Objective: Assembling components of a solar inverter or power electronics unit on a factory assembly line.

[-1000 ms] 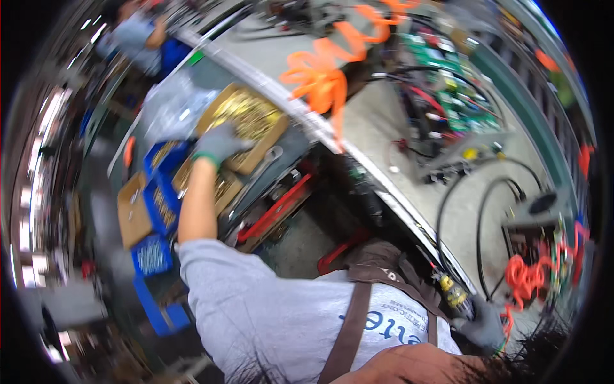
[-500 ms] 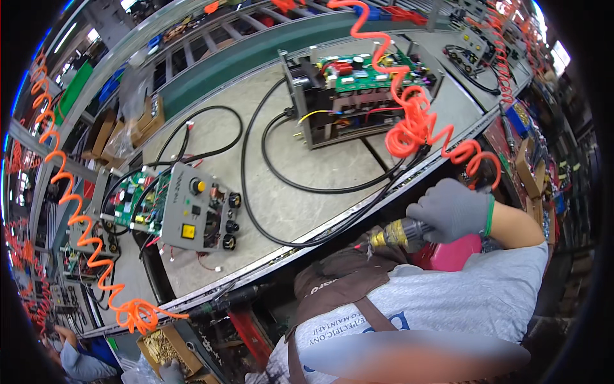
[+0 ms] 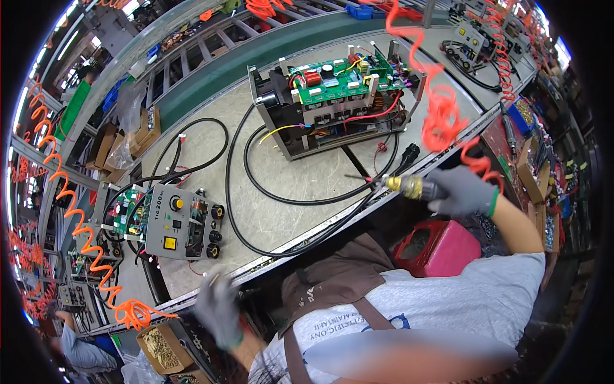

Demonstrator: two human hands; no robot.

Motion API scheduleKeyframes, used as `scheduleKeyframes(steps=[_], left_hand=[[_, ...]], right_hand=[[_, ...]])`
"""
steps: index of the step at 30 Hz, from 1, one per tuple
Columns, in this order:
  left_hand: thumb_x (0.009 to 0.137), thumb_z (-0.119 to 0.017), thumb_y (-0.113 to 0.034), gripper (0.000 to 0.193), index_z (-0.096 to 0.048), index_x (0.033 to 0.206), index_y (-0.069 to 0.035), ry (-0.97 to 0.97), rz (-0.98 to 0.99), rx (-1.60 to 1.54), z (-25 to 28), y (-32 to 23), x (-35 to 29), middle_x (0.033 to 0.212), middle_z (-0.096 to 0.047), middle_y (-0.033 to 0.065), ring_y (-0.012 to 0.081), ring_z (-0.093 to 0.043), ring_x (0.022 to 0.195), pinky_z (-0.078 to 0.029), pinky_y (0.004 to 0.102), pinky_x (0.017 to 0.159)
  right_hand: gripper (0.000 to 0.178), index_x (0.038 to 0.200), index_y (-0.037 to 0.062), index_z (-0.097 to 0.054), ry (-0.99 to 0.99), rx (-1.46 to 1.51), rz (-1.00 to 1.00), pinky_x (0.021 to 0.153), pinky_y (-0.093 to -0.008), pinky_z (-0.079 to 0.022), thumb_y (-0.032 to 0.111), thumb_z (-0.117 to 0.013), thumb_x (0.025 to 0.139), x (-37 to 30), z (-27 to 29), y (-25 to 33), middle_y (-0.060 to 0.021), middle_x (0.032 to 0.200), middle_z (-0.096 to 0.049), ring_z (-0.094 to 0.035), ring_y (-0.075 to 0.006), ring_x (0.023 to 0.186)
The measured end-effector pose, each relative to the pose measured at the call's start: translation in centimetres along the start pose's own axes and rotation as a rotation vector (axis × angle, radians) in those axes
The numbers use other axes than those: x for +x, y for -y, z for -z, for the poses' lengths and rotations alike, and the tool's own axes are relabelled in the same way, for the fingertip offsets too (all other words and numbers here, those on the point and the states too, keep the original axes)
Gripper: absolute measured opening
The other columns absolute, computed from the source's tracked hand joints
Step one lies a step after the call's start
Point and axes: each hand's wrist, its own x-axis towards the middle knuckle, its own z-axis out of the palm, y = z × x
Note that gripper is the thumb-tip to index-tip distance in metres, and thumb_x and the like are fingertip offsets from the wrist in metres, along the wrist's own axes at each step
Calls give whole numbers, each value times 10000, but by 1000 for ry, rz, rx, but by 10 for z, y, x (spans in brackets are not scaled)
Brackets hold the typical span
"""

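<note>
My right hand [image 3: 465, 192], in a grey glove with a green cuff, is closed round a yellow-and-grey powered screwdriver [image 3: 414, 187]. Its thin bit points left, over the bench's front edge beside black cable. My left hand [image 3: 219, 312], also gloved in grey, is raised off the near edge and blurred. Its fingers look pinched, with a small brassy speck at their tips that I cannot make out. Just beyond it stands a grey control panel [image 3: 185, 224] with a yellow knob and yellow switch. An open metal chassis [image 3: 294, 137] bearing a green circuit board [image 3: 342, 80] sits farther back.
Black cable [image 3: 233, 211] loops across the bench [image 3: 204, 153]. Orange coiled air hoses [image 3: 441, 121] hang at right and left. A carton of brassy screws [image 3: 163, 349] lies at lower left. A pink stool [image 3: 448, 249] is beside me. Another person [image 3: 86, 349] works at far lower left.
My left hand has risen from the screw carton toward the bench edge. My right hand has lifted the screwdriver up over the bench edge. The view has shifted slightly.
</note>
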Motion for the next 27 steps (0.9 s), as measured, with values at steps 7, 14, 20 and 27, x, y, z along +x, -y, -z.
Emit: scheduleKeyframes(steps=[7, 14, 20, 27], left_hand=[[908, -587, -330, 219, -682, 1028, -173, 621, -977, 599, -211, 31, 78, 909, -666, 100, 301, -661, 774, -519, 409, 645], [920, -561, -310, 224, -687, 1038, -166, 544, -1033, 767, -238, 51, 92, 850, -620, 79, 281, -639, 714, -499, 410, 585], [972, -537, -228, 272, -638, 1115, -19, 798, 101, -278, -243, 44, 92, 778, -540, -1, 107, -542, 629, -424, 240, 491], [961, -589, -306, 323, -586, 1109, -19, 859, 528, -627, -237, 31, 106, 787, -528, -3, 52, -448, 609, -355, 170, 454]], right_hand=[[468, 1069, 15, -565, 108, 383, -58, 743, -398, -495, 348, -717, 778, 12, -67, -11, -206, 844, -641, -658, -331, 815], [534, 1234, 23, -546, 107, 811, -118, 767, -303, -496, 299, -707, 806, 30, -98, 16, -98, 904, -638, -620, -166, 802], [405, 1105, 22, -575, 180, 953, -132, 649, -258, -471, 276, -699, 816, 52, -93, 45, -43, 812, -600, -567, -94, 717], [350, 1090, 15, -579, 111, 1008, -77, 655, -249, -463, 192, -700, 815, 58, -103, 46, -10, 836, -572, -542, -76, 739]])
